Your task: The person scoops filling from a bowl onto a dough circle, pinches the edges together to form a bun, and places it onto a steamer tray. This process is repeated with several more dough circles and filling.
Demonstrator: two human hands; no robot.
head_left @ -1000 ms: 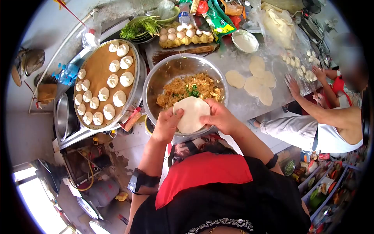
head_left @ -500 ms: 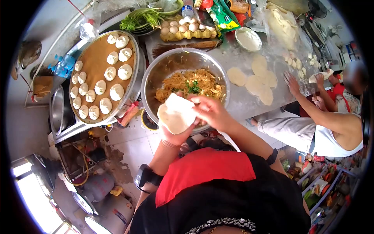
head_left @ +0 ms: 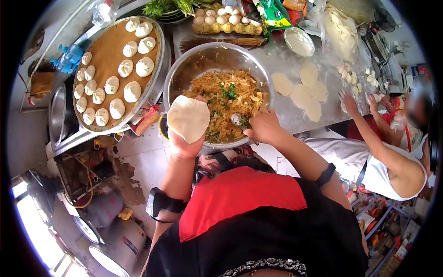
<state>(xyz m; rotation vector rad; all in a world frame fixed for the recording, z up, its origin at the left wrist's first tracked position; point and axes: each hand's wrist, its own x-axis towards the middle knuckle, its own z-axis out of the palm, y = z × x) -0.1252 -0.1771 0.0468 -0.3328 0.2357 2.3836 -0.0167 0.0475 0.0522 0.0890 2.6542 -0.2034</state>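
A round, flat dough wrapper (head_left: 188, 119) lies across the palm and fingers of my left hand (head_left: 183, 147), over the left rim of a steel bowl (head_left: 177, 83). Most of the fingers are hidden beneath the dough. My right hand (head_left: 266, 127) is closed at the bowl's lower right rim, gripping a spoon (head_left: 239, 120) whose handle is mostly covered. The spoon's bowl dips into a shredded, orange-brown filling (head_left: 212, 87) with chopped green herbs (head_left: 228, 91) on top.
To the left, a round steamer tray (head_left: 104, 55) carries several pleated buns (head_left: 132, 91). Flat wrappers (head_left: 302, 94) lie on the steel table (head_left: 288, 122) at right, near a co-worker's hand (head_left: 348, 101). Behind the bowl are an egg carton (head_left: 226, 28) and a white bowl (head_left: 300, 41).
My right hand has left the wrapper, moved right and taken hold of the spoon in the filling. My left hand has shifted left with the wrapper, which now lies flatter.
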